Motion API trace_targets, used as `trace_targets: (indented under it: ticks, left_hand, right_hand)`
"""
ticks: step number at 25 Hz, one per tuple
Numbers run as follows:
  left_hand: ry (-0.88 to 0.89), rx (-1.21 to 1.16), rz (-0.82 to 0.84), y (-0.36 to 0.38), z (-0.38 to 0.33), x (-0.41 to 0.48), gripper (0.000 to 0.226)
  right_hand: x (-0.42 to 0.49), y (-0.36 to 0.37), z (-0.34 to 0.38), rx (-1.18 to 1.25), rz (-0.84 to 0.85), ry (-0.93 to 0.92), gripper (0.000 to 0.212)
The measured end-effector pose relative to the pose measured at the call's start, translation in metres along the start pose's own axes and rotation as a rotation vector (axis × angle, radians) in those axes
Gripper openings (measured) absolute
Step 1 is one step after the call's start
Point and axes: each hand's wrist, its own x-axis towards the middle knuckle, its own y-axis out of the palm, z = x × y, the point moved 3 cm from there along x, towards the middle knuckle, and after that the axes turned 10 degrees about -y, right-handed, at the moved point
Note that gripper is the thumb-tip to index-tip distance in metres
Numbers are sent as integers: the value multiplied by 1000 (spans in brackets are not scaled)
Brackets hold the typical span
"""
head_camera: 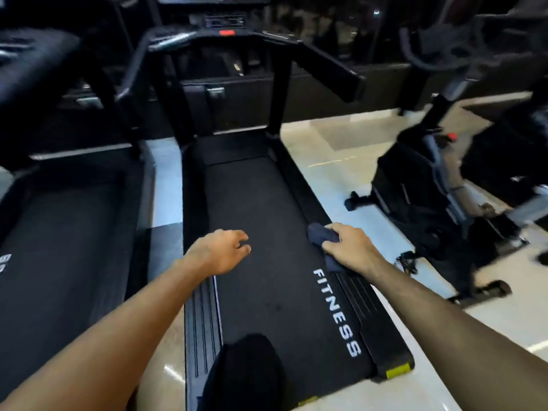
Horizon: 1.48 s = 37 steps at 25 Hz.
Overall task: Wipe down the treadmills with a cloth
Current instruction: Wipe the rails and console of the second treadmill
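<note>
The right hand grips a bunched dark-blue cloth against the black treadmill's right side rail, apparently mid-wipe, the left hand hovers loosely curled and empty, and next comes a sweep along the rail.

The right hand grips a dark cloth on the treadmill's right side rail, at four o'clock. The left hand hovers, fingers loosely curled, over the belt. An exercise bike stands at three o'clock.

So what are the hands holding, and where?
The right hand grips the dark cloth bunched at its middle, on the treadmill's side rail. The left hand holds nothing.
</note>
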Motion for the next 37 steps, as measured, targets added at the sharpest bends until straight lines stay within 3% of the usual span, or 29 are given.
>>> trace_targets:
  ticks: [3, 7, 12, 18, 24, 29, 32, 34, 37]
  left_hand:
    - [-122, -64, -22, -14, 18, 51, 44]
    - [-190, -51, -66, -46, 39, 122, 44]
    - [-323, -93, -61, -174, 81, 210, 44]
    - [-459, -146, -135, -312, 108, 239, 42]
    - [-653, -256, -277, -349, 146, 281, 38]
    - [-931, -407, -410, -359, 178, 308, 33]
    - [-1067, -470, -451, -356, 184, 316, 33]
    - [-1135, -529, -474, -349, 185, 320, 30]
    - [-1218, -604, -544, -332, 193, 327, 30]
  right_hand:
    - [82, 10, 18, 0, 99, -99, 41]
    - [197, 26, 54, -1, 184, -204, 32]
    - [337, -1, 171, -6, 291, -268, 35]
    - [430, -69, 295, -33, 376, -363, 43]
    - [526, -51, 370, -99, 479, -547, 36]
    - [592, -11, 449, -164, 607, -925, 20]
    - [610, 14, 504, -263, 579, -1341, 56]
    - [613, 43, 530, -412, 549, -1598, 62]
    - [606, 95, 538, -640, 642, -1816, 62]
